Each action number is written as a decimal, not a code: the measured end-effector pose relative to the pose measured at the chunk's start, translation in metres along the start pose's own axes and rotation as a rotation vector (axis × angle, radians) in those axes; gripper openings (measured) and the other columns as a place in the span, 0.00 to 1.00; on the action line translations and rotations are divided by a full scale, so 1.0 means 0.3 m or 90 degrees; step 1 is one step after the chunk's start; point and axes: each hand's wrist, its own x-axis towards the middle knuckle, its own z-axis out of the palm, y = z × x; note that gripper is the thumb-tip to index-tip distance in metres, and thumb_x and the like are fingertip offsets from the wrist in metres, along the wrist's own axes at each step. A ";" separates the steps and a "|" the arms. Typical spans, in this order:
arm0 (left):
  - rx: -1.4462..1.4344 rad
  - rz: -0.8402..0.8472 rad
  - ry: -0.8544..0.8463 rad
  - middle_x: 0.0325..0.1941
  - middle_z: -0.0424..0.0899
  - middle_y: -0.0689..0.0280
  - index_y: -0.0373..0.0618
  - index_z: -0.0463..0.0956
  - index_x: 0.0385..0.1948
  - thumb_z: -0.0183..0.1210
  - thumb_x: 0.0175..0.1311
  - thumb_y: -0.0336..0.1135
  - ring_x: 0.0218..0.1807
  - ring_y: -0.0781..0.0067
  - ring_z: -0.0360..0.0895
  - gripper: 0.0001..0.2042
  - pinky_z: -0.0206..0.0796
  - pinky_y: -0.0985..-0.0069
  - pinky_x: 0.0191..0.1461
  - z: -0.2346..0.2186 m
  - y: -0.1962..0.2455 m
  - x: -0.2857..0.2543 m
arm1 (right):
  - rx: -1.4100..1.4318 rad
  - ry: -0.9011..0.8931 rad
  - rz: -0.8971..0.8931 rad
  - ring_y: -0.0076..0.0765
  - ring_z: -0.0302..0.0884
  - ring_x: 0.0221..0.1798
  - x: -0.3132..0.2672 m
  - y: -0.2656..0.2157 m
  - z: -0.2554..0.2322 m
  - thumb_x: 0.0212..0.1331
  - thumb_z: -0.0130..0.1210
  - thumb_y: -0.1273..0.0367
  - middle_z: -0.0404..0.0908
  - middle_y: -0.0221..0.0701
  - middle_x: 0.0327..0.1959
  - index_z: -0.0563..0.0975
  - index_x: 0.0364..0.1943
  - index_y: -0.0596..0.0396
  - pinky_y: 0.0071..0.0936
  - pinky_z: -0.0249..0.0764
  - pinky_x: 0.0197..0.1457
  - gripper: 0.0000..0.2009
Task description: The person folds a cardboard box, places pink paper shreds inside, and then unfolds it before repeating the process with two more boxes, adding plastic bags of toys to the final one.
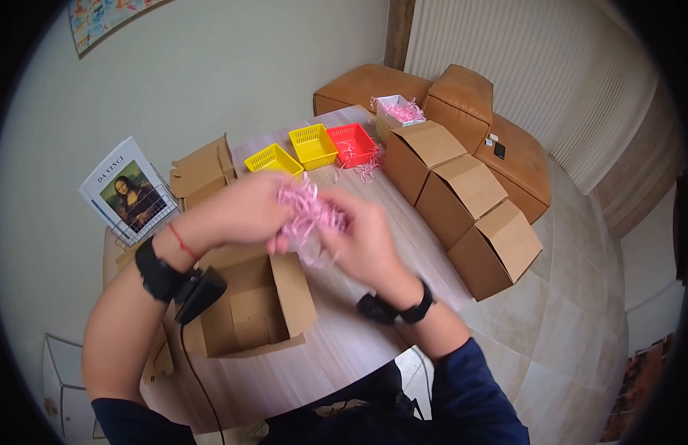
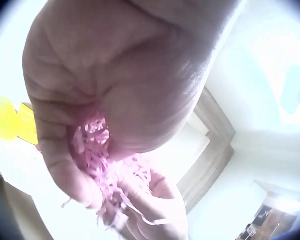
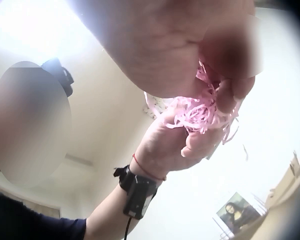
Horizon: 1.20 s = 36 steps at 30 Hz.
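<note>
A clump of pink shredded paper point(image 1: 312, 213) is gripped between both hands above the table point(image 1: 351, 326). My left hand point(image 1: 256, 208) curls its fingers round one side of it; in the left wrist view strands of the paper point(image 2: 97, 145) show between fingers and palm. From the other side my right hand point(image 1: 366, 239) grips the clump, and loose strands dangle between the hands in the right wrist view point(image 3: 197, 112). Below the left forearm stands an open cardboard box point(image 1: 294, 297) with its flaps spread; the arm hides part of it.
Two yellow baskets point(image 1: 313, 148) and a red basket point(image 1: 351, 144) stand at the back, pink shreds point(image 1: 368, 169) beside them. Three closed cardboard boxes point(image 1: 470, 185) line the right edge. A filled white box point(image 1: 392, 107) is behind. A Da Vinci book point(image 1: 125, 182) leans in a wire rack at left.
</note>
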 end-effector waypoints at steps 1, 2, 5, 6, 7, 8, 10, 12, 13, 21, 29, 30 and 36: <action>-0.051 0.025 0.028 0.36 0.87 0.63 0.36 0.79 0.48 0.50 0.72 0.24 0.29 0.76 0.84 0.10 0.79 0.76 0.34 -0.016 0.014 0.051 | -0.028 0.022 -0.012 0.53 0.89 0.41 0.074 0.022 -0.036 0.59 0.61 0.75 0.88 0.49 0.38 0.84 0.51 0.58 0.39 0.82 0.45 0.15; -0.101 0.051 0.055 0.38 0.87 0.63 0.36 0.79 0.49 0.50 0.73 0.25 0.32 0.77 0.84 0.10 0.79 0.77 0.36 -0.032 0.033 0.109 | -0.055 0.044 -0.024 0.52 0.89 0.39 0.158 0.044 -0.072 0.58 0.60 0.74 0.88 0.49 0.37 0.85 0.48 0.59 0.39 0.82 0.44 0.14; -0.241 0.133 0.108 0.43 0.86 0.62 0.36 0.79 0.50 0.50 0.76 0.27 0.37 0.77 0.83 0.10 0.79 0.78 0.39 -0.079 0.084 0.327 | -0.055 0.056 0.019 0.39 0.88 0.28 0.417 0.048 -0.198 0.57 0.61 0.73 0.87 0.46 0.27 0.86 0.42 0.64 0.35 0.81 0.36 0.11; -0.286 0.160 0.120 0.44 0.86 0.62 0.36 0.79 0.50 0.50 0.77 0.28 0.39 0.77 0.82 0.10 0.78 0.79 0.40 -0.093 0.105 0.408 | -0.103 0.030 -0.005 0.23 0.83 0.26 0.516 0.105 -0.240 0.65 0.57 0.75 0.86 0.31 0.28 0.84 0.47 0.64 0.25 0.79 0.28 0.10; -0.296 0.173 0.125 0.44 0.86 0.62 0.36 0.79 0.50 0.51 0.77 0.29 0.40 0.76 0.83 0.10 0.79 0.78 0.43 -0.101 0.137 0.487 | -0.055 0.002 0.075 0.25 0.83 0.26 0.589 0.105 -0.288 0.65 0.57 0.74 0.86 0.32 0.28 0.85 0.46 0.64 0.26 0.81 0.28 0.10; -0.306 0.187 0.128 0.44 0.86 0.62 0.36 0.79 0.49 0.51 0.78 0.29 0.41 0.76 0.83 0.10 0.79 0.77 0.45 -0.106 0.173 0.568 | -0.072 0.014 0.072 0.27 0.84 0.26 0.666 0.150 -0.335 0.66 0.58 0.74 0.86 0.34 0.29 0.85 0.46 0.65 0.27 0.81 0.28 0.10; -0.339 0.205 0.121 0.44 0.86 0.61 0.37 0.79 0.50 0.51 0.78 0.30 0.44 0.74 0.83 0.10 0.79 0.75 0.48 -0.122 0.239 0.735 | -0.156 0.040 0.098 0.33 0.87 0.27 0.809 0.229 -0.443 0.61 0.59 0.74 0.87 0.39 0.27 0.86 0.41 0.67 0.31 0.84 0.32 0.10; -0.384 0.207 0.097 0.45 0.86 0.60 0.37 0.79 0.50 0.52 0.78 0.31 0.47 0.71 0.83 0.10 0.78 0.73 0.52 -0.135 0.287 0.907 | -0.216 0.089 0.107 0.39 0.90 0.28 0.912 0.311 -0.539 0.56 0.61 0.72 0.88 0.44 0.25 0.87 0.35 0.67 0.33 0.86 0.35 0.10; -0.420 0.212 0.083 0.46 0.86 0.59 0.37 0.79 0.50 0.52 0.78 0.31 0.48 0.69 0.83 0.10 0.78 0.72 0.53 -0.137 0.295 0.990 | -0.229 0.092 0.141 0.40 0.91 0.29 0.944 0.328 -0.581 0.56 0.61 0.71 0.88 0.44 0.25 0.86 0.33 0.67 0.33 0.86 0.36 0.10; -0.215 0.072 0.107 0.57 0.79 0.56 0.30 0.68 0.66 0.56 0.73 0.28 0.50 0.64 0.84 0.22 0.86 0.72 0.48 -0.134 0.216 1.394 | -0.589 -0.047 0.416 0.43 0.91 0.38 1.136 0.719 -0.721 0.62 0.59 0.68 0.90 0.44 0.36 0.88 0.38 0.63 0.36 0.85 0.43 0.12; -0.143 0.113 0.200 0.48 0.88 0.55 0.33 0.80 0.58 0.52 0.68 0.25 0.40 0.69 0.87 0.18 0.83 0.74 0.38 -0.112 0.014 1.517 | -0.446 -0.143 0.358 0.36 0.88 0.36 1.146 0.857 -0.677 0.66 0.59 0.65 0.89 0.39 0.37 0.86 0.50 0.60 0.36 0.86 0.40 0.15; -0.140 0.123 0.208 0.49 0.88 0.56 0.34 0.80 0.59 0.51 0.69 0.25 0.39 0.70 0.87 0.19 0.83 0.74 0.37 -0.114 0.009 1.513 | -0.430 -0.175 0.368 0.36 0.88 0.38 1.147 0.876 -0.665 0.67 0.59 0.63 0.89 0.39 0.38 0.86 0.51 0.59 0.37 0.86 0.42 0.16; -0.095 0.077 0.182 0.50 0.89 0.61 0.35 0.81 0.58 0.48 0.71 0.27 0.37 0.72 0.87 0.18 0.81 0.73 0.35 -0.151 0.023 1.365 | -0.611 -0.329 0.352 0.45 0.87 0.46 1.139 0.940 -0.574 0.73 0.44 0.38 0.87 0.41 0.54 0.83 0.59 0.51 0.46 0.84 0.45 0.34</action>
